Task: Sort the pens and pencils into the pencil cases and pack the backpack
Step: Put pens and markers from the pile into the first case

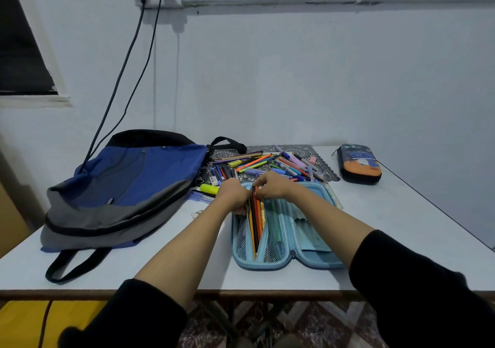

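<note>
Left hand [234,195] and right hand [270,187], fingers [239,210] gripping pencils [255,221], meet inside the open blue pencil case [308,229] near the front edge of the table [401,227]. Backpack [128,187] lies close left.

Worktop: white flat worktop [401,227] with a brown edge.
Left: blue and grey cloth backpack [128,187], lying flat.
Middle: open light blue pencil case [267,266].
Back: black lacy mat [297,150].
Right: shut dark pencil case [359,164] with an orange picture.

Pale bluish wall [294,79], dark window [18,53] at ten o'clock, white rectangular table [401,213], patterned tile floor [308,321] at six
</note>
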